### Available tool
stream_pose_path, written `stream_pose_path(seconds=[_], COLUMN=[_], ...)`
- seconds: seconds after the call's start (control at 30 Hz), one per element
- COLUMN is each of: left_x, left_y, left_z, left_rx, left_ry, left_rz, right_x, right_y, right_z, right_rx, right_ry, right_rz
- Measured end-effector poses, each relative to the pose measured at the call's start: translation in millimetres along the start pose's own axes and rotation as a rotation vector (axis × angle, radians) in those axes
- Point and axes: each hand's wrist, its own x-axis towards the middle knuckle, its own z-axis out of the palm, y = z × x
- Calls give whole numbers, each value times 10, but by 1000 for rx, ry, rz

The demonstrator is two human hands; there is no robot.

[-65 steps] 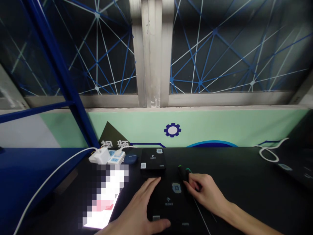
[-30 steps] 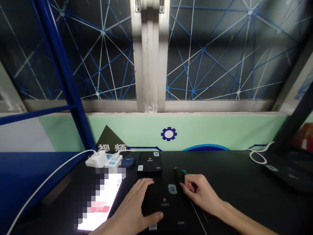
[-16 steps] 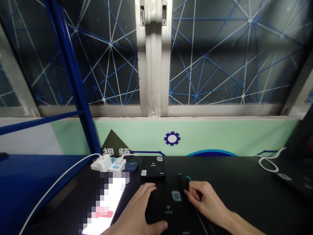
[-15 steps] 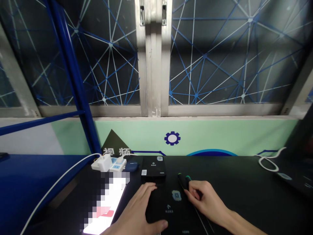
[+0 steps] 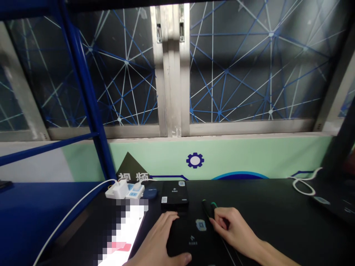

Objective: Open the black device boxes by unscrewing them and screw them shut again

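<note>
My left hand point(image 5: 155, 242) grips the left side of a flat black box point(image 5: 194, 240) on the black table, fingers along its far edge and thumb curled round its near side. My right hand point(image 5: 233, 231) rests at the box's right edge, fingers curled beside two dark screwdriver handles with green tips point(image 5: 208, 207); whether it holds them I cannot tell. A second black box point(image 5: 174, 193) lies just beyond the first.
A lit screen, blurred out point(image 5: 123, 232), lies left of my left hand. A white power strip with plugs point(image 5: 124, 190) and a white cable point(image 5: 69, 218) sit at the back left. Another white cable point(image 5: 303, 183) lies at the back right. A wall and windows rise behind.
The view has tilted upward, so hands and boxes sit lower in the picture. Both hands keep the same places on the box.
</note>
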Motion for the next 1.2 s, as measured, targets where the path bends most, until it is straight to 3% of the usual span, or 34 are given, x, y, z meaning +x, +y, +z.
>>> stream_pose_path(seconds=[0.6, 0.87, 1.03, 1.2], left_x=[20, 16, 18, 4], left_y=[-27, 77, 37, -9], left_z=[-108, -122, -78, -50], left_rx=[-70, -68, -110, -82], left_ry=[-77, -19, 16, 51], left_rz=[2, -48, -1, 68], right_x=[-10, -40, -60, -83], right_y=[19, -101, -152, -125], right_z=[8, -106, -127, -73], right_rx=[11, 110, 84, 47], right_ry=[8, 160, 67, 30], right_rz=[-8, -123, -210, -181])
